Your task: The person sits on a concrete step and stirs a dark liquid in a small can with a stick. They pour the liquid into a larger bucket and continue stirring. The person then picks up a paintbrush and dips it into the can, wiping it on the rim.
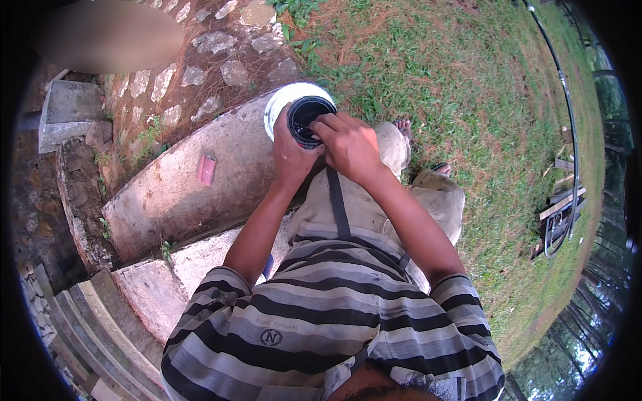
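**Both hands gripping black jar over white bucket**

The left hand (292, 155) is wrapping its fingers around a black jar (306, 119), while the right hand (348, 144) is clamping fingers on its rim, above a white bucket (281, 103) beside a concrete slab (174, 200).

Fingers (319, 128) hide the black cup's (304, 115) rim (near side)

my left hand (292, 155) and right hand (349, 146) grip a cup (306, 117), seemingly above a bucket (284, 100); slab (174, 194) lies left, grass (468, 100) right.
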The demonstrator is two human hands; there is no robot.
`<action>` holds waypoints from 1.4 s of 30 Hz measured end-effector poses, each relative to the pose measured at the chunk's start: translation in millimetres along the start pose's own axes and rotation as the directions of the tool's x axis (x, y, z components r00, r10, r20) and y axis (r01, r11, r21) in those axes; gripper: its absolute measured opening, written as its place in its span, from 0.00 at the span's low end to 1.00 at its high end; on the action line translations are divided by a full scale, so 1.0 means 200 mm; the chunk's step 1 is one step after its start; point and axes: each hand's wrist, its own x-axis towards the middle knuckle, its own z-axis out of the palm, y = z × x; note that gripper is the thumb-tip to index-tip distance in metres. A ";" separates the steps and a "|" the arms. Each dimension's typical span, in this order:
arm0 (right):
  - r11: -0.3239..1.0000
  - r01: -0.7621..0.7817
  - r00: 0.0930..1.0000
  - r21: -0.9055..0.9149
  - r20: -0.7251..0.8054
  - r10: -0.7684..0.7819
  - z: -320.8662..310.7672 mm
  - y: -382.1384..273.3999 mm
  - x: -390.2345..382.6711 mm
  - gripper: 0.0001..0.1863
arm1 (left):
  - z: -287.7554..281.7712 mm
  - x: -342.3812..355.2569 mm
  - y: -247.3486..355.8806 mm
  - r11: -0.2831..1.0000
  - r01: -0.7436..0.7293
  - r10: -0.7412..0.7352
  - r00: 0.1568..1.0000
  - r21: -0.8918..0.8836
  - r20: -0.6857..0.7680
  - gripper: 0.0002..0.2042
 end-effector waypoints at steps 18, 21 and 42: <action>0.956 -0.213 0.973 0.202 -0.041 0.226 -0.09 -0.01 0.21 0.29 | -0.12 -0.07 0.03 0.953 0.264 -0.263 0.964 -0.150 0.030 0.53; 0.920 -0.303 0.943 0.248 -0.061 0.327 -0.14 0.09 0.14 0.35 | -0.25 -0.13 -0.02 0.974 0.201 -0.212 0.971 -0.107 -0.108 0.53; 0.335 -0.830 0.293 -0.447 0.162 0.942 -0.37 0.90 -1.64 0.42 | -0.15 -0.62 -0.81 0.666 0.742 -0.691 0.572 -0.082 -0.441 0.54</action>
